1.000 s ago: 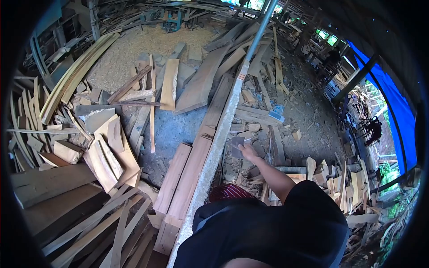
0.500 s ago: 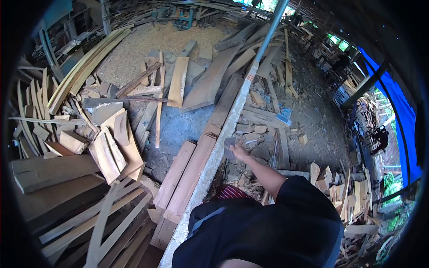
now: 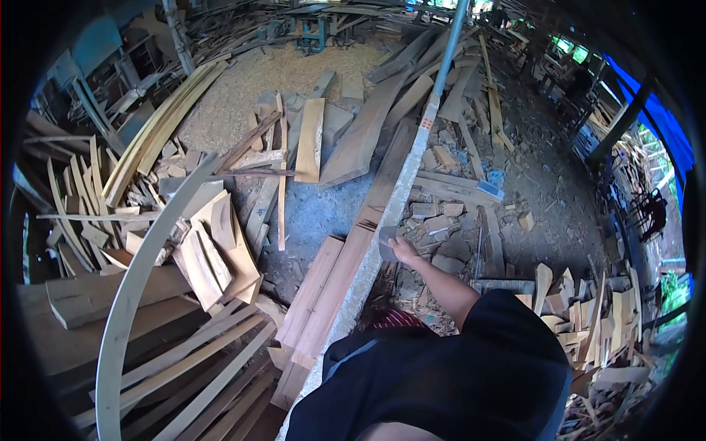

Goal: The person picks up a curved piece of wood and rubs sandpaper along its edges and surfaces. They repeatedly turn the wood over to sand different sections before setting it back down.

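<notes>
My right hand (image 3: 401, 250) reaches out from a dark sleeve, its fingers closed on a small flat grey-brown piece (image 3: 387, 239). The piece lies against or just beside a long diagonal post (image 3: 401, 195), pale and rough below and bluish higher up. What the piece is made of cannot be made out. Reddish-brown planks (image 3: 312, 294) lie side by side left of the post. My left hand is outside the view. At the left, a long pale curved wooden strip (image 3: 131, 309) stands up close to the camera; its lower end runs out of the picture.
Stacked boards (image 3: 110, 294) and loose offcuts (image 3: 209, 261) crowd the left side. A wide plank (image 3: 360, 140) lies beyond, near sawdust (image 3: 257, 70). Wood scraps (image 3: 445, 220) litter the ground right of the post, and upright offcuts (image 3: 588, 309) stand at the lower right.
The pale strip at the left now reaches much higher in the picture and looks curved. The whole scene has shifted slightly right and down. My right hand still grips the flat piece by the post.
</notes>
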Motion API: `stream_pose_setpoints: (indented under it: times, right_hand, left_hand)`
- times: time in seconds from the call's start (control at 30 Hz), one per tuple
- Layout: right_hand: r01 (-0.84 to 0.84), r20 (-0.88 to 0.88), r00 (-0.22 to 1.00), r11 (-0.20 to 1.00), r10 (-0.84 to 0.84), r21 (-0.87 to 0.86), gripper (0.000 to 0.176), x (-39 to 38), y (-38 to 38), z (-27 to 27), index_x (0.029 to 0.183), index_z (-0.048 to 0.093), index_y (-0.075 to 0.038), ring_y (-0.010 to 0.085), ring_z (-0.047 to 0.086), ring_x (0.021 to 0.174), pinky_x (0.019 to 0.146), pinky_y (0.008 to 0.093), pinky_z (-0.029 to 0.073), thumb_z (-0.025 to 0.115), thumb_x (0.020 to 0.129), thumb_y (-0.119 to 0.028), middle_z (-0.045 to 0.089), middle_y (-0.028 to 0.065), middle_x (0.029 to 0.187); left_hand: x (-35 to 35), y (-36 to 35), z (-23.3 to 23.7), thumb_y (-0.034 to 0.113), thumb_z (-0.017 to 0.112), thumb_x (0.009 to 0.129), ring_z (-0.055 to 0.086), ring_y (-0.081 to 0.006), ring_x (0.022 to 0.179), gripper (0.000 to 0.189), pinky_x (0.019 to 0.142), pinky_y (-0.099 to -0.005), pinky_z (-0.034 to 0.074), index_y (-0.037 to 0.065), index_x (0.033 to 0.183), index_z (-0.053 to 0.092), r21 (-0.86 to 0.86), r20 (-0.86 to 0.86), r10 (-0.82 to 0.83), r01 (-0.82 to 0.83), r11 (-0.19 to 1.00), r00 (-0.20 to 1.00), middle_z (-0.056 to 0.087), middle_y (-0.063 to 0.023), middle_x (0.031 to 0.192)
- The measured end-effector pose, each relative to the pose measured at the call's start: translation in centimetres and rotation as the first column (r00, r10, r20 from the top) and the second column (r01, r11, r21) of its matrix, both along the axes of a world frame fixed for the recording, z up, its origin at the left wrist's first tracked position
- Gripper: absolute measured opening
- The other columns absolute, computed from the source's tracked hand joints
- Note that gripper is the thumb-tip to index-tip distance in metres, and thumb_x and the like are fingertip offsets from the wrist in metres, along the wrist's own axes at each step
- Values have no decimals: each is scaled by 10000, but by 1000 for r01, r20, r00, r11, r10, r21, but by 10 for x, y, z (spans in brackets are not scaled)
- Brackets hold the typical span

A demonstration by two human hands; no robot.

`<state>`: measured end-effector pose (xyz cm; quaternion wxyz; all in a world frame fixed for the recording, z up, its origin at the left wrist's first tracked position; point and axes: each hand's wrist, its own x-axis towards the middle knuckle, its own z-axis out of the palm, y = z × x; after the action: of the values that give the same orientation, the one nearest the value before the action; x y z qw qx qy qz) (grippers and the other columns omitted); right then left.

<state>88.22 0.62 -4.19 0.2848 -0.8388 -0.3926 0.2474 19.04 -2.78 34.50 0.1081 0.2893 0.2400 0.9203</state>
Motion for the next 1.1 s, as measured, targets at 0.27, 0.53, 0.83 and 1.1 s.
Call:
stream_pose_setpoints:
  times: [0.27, 0.53, 0.83, 1.1]
  right_hand:
    - [191, -101, 978, 977, -182, 91, 462, 19, -19, 5, 939, 533, 56, 374, 517, 967, 833, 407, 391, 417, 861, -385, 540, 269, 984]
    - [379, -192, 917, 915, -350, 140, 508, 53, -34, -1, 1080, 516, 28, 346, 500, 1034, 871, 370, 380, 408, 869, -421, 539, 240, 1059]
    - [516, -219, 850, 842, -480, 156, 549, 90, -32, 25, 1128, 485, 41, 382, 456, 1074, 904, 386, 352, 365, 883, -435, 507, 267, 1102]
    - [527, -142, 850, 807, -508, 265, 389, 119, -58, 38, 1044, 571, -3, 323, 524, 1003, 867, 360, 387, 422, 884, -325, 577, 196, 1031]
  left_hand:
    - [129, 38, 66, 375, 501, 848, 524, -130, 544, 368, 601, -319, 469, 125, 579, 511, 269, -178, -225, 268, 925, 958, 512, -2, 553]
    - [237, 50, 95, 442, 520, 818, 544, -168, 574, 402, 654, -378, 462, 112, 588, 548, 344, -259, -295, 373, 862, 920, 527, -10, 554]
    - [299, 88, 85, 326, 516, 783, 274, -387, 1225, 536, 1071, -497, 109, -59, 1148, 442, 74, -615, -786, 997, 19, 60, 304, -241, 1299]
    - [452, 128, 56, 266, 391, 841, 539, -364, 946, 424, 959, -490, 348, -116, 863, 573, 180, -386, -480, 575, 798, 788, 589, -225, 865]
